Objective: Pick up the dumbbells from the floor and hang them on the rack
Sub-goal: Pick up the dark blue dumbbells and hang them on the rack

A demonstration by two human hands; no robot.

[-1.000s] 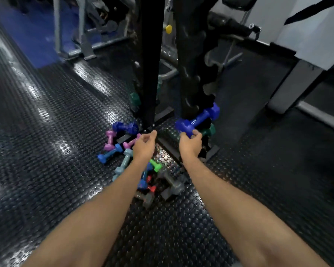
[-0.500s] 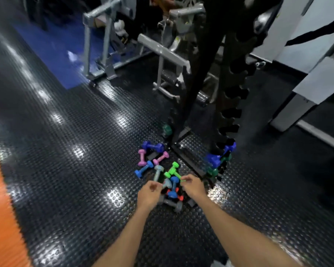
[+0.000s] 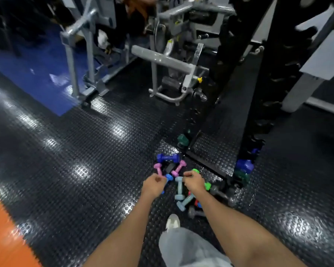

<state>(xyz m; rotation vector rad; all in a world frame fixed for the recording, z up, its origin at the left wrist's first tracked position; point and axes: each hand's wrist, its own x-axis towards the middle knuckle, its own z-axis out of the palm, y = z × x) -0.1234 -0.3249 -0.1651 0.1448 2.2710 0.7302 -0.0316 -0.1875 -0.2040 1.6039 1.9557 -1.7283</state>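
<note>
Several small coloured dumbbells lie in a heap on the black studded floor: a dark blue one (image 3: 167, 158), two pink ones (image 3: 178, 167), a pale teal one (image 3: 179, 187) and grey ones (image 3: 219, 193). My right hand (image 3: 194, 182) is curled round a green dumbbell (image 3: 207, 185); green ends show on both sides of the fist. My left hand (image 3: 154, 185) hovers beside it in a fist with nothing in it, covering part of a light blue dumbbell (image 3: 169, 177). The black rack (image 3: 258, 120) rises at the right, with a blue dumbbell (image 3: 244, 166) hung low on it.
Grey gym machines (image 3: 162, 60) stand behind the heap. A blue mat (image 3: 37, 74) lies at the far left and an orange floor strip (image 3: 4, 234) at the near left. My shoe (image 3: 173, 222) and trouser leg are just below the heap. A dark green dumbbell (image 3: 182, 140) sits by the rack's base.
The view has pulled up and back from the rack. My right hand let go of the blue dumbbell on the rack, came down to the heap and closed on the green one.
</note>
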